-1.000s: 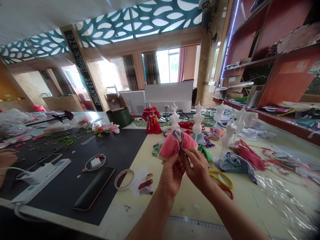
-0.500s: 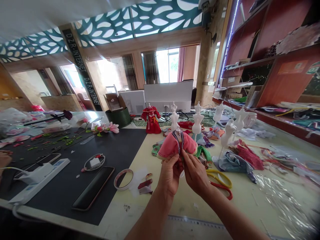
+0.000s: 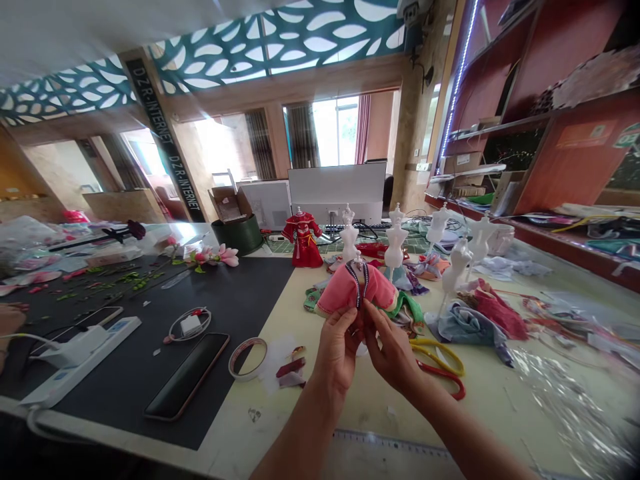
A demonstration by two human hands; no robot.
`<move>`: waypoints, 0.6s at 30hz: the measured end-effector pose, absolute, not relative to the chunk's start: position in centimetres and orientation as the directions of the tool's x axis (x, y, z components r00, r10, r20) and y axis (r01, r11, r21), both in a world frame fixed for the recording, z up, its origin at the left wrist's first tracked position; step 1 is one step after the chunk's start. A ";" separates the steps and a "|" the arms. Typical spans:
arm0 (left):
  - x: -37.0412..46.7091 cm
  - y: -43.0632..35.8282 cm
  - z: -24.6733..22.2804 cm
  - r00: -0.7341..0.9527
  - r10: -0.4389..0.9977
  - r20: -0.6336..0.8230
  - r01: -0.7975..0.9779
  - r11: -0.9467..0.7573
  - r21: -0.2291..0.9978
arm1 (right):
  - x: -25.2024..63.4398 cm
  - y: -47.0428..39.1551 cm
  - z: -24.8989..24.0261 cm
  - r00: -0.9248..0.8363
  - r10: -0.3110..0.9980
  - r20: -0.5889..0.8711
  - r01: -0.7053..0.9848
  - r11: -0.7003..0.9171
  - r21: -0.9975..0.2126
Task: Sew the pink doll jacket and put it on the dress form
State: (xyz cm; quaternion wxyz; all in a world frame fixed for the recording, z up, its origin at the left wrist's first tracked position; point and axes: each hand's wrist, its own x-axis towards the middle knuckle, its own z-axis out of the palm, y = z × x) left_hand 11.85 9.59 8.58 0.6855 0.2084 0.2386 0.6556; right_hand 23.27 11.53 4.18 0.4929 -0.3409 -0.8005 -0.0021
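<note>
A small pink doll jacket with a dark, patterned front trim is on a little mannequin, whose neck knob pokes out at the top. My left hand pinches the jacket's front edge low down, thumb on the trim. Close beside it, my right hand pinches the other front edge, so the two trim bands meet between my fingertips. What lies under the fingers is hidden. Just right of my right wrist lie scissors with yellow and red handles.
A red doll dress stands on a stand behind. White mini mannequins and heaped fabric fill the right. To the left are a tape roll, a phone and a power strip. Another person's hand shows at the far left.
My right hand's fingers have shifted slightly at the jacket's front, and its right sleeve spreads a little further right. My left hand keeps its pinch.
</note>
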 end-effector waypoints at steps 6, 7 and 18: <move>12.2 9.6 9.0 -0.026 0.998 -0.053 -0.787 0.012 0.617 | 23.3 11.5 4.2 -0.250 0.561 0.789 0.466 0.784 -0.410; 12.3 9.6 9.1 -0.033 0.998 -0.050 -0.783 0.005 0.621 | 23.3 11.5 4.3 -0.244 0.559 0.793 0.456 0.787 -0.415; 13.3 9.5 9.6 -0.128 0.991 -0.044 -0.746 -0.066 0.663 | 23.3 11.0 4.8 -0.202 0.577 0.791 0.397 0.787 -0.473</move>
